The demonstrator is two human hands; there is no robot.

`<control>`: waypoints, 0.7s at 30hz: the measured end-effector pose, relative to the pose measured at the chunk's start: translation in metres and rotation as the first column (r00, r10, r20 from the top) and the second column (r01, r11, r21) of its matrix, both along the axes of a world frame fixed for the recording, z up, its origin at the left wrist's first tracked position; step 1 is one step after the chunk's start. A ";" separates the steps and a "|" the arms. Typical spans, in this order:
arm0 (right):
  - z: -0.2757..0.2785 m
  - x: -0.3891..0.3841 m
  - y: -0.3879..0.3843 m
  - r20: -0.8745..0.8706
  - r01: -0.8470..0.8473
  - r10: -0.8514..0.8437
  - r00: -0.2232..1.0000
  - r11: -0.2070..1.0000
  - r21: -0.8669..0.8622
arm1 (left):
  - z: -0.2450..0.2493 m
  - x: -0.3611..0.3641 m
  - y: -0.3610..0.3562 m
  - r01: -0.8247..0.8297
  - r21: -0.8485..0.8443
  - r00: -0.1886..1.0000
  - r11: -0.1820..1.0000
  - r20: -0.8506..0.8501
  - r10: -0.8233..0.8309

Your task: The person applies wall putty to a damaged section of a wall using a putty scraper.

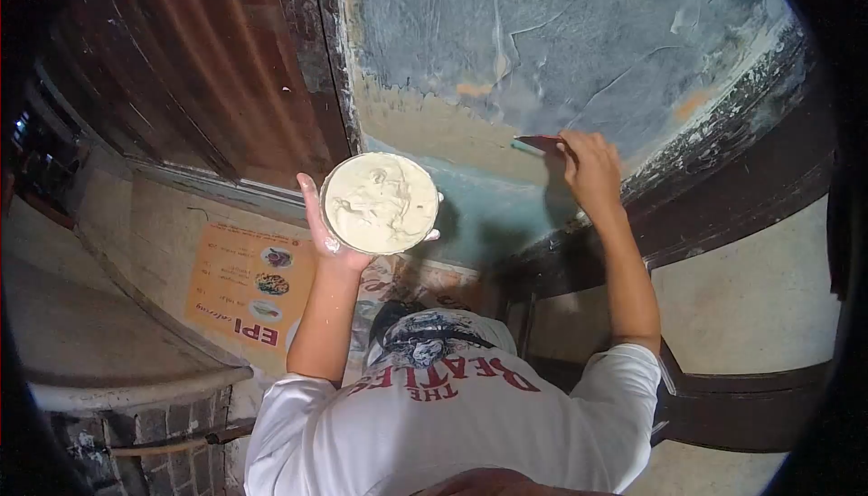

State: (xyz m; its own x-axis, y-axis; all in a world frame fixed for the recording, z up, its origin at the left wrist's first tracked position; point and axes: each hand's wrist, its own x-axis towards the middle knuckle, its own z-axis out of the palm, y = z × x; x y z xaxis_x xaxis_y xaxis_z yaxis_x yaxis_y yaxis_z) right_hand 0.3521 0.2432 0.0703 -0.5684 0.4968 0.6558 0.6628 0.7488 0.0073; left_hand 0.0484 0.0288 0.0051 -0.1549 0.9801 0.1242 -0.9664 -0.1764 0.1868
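Left grip (333, 245): spread wide under and around a round tub (380, 253), thumb up its left side, fingertips showing at the right. Tub sits left of centre, in front of the wall (561, 35), rim whitish. Paste (380, 202) inside: cream, thick, nearly to the rim, surface swirled into ridges and soft folds. White smears on my left fingers. Right grip (592, 169): fingers and thumb closed on a thin, flat scraper (542, 141), dark red, pale greenish edge. Scraper at the wall, right of the tub; contact, cannot tell. Wall there: blue-grey far, beige band, pale green nearer.
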 end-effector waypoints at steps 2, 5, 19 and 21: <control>-0.016 -0.001 0.009 -0.015 0.079 -0.080 0.997 0.995 -0.058 | -0.004 -0.003 0.000 0.008 0.015 1.000 1.000 0.024 -0.009; -0.033 -0.002 0.019 -0.036 0.086 -0.090 0.995 0.991 -0.107 | -0.005 -0.002 0.000 -0.032 -0.049 0.999 0.998 -0.011 0.032; -0.051 -0.008 0.025 -0.066 0.182 -0.195 0.979 0.969 -0.167 | -0.014 -0.008 -0.001 -0.030 0.003 0.999 1.000 -0.024 0.030; -0.048 -0.006 0.031 -0.119 0.175 -0.193 0.974 0.974 -0.147 | -0.010 -0.005 0.000 -0.107 -0.130 0.992 0.986 -0.076 0.098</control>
